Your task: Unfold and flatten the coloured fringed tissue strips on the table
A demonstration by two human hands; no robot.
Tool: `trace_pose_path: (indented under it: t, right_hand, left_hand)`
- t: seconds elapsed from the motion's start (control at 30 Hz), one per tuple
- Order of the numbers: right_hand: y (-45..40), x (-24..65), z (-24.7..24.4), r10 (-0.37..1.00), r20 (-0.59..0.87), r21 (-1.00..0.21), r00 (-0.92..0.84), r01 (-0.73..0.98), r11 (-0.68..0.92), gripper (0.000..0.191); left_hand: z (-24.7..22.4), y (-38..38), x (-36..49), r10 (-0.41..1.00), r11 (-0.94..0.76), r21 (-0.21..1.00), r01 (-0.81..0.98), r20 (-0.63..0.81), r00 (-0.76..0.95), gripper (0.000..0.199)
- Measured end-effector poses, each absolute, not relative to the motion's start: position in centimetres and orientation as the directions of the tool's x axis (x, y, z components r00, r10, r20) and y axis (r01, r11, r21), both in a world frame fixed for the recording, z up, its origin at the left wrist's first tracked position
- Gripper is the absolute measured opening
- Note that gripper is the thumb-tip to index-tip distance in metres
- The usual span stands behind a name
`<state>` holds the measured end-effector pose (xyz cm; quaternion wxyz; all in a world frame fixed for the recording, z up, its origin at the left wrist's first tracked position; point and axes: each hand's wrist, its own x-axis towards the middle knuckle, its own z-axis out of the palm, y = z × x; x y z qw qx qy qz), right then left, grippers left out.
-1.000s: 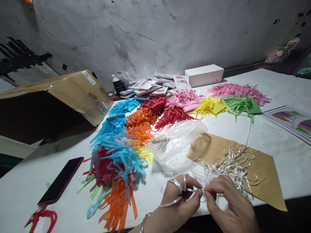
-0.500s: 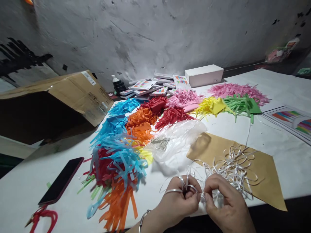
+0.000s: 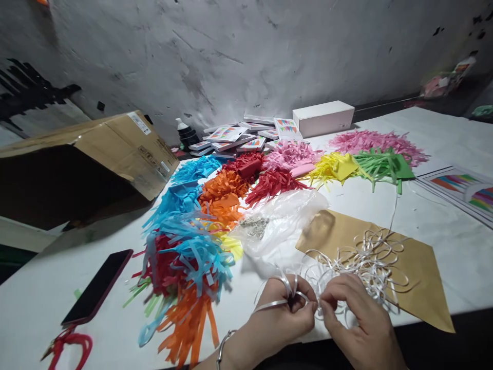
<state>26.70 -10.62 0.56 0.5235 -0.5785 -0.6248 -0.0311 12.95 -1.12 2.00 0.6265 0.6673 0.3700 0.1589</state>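
White ribbon (image 3: 370, 257) lies in a loose tangle over a brown paper envelope (image 3: 419, 282) near the table's front edge. My left hand (image 3: 285, 311) is closed on a length of this ribbon, which loops across its fingers. Thumb and forefinger of my right hand (image 3: 356, 318) pinch the ribbon right beside my left fingertips. The exact spot between the two pinches is too small to make out. Behind my hands rests a clear plastic bag (image 3: 285, 221) with small silvery pieces inside.
Fringed paper tassels in blue (image 3: 181, 200), orange (image 3: 192, 324), red (image 3: 273, 185), yellow (image 3: 331, 169), green (image 3: 381, 167) and pink (image 3: 377, 141) spread over the table. A phone (image 3: 98, 285) lies left. A cardboard box (image 3: 127, 149), flat printed packs (image 3: 231, 134) and a white box (image 3: 323, 119) stand behind.
My right fingertips have shifted slightly left and closer to the left hand. The ribbon loops on my left hand sit a little differently.
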Motion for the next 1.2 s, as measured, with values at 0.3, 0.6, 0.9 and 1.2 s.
trace_pose_path:
  t: [0.3, 0.6, 0.9, 1.2]
  right_hand:
    - [-10.3, 26.2, -0.4, 0.596, 0.795, -0.359, 0.112, 0.879, 0.313, 0.017]
    - [-10.6, 26.6, -0.1, 0.621, 0.769, -0.432, 0.152, 0.840, 0.329, 0.015]
    - [-10.7, 26.9, 0.4, 0.623, 0.782, -0.286, 0.019, 0.899, 0.331, 0.017]
    - [-10.8, 26.9, -0.4, 0.635, 0.769, -0.367, 0.071, 0.863, 0.348, 0.017]
  left_hand:
    - [2.0, -0.6, 13.6, 0.696, 0.246, 0.948, 0.203, -0.319, 0.643, 0.015]
    - [1.6, -1.2, 13.3, 0.735, 0.204, 0.948, 0.244, -0.313, 0.602, 0.014]
    - [1.6, -1.6, 12.7, 0.791, -0.070, 0.921, 0.384, -0.183, 0.584, 0.018]
    - [1.6, -1.5, 13.1, 0.800, -0.028, 0.945, 0.325, -0.174, 0.574, 0.007]
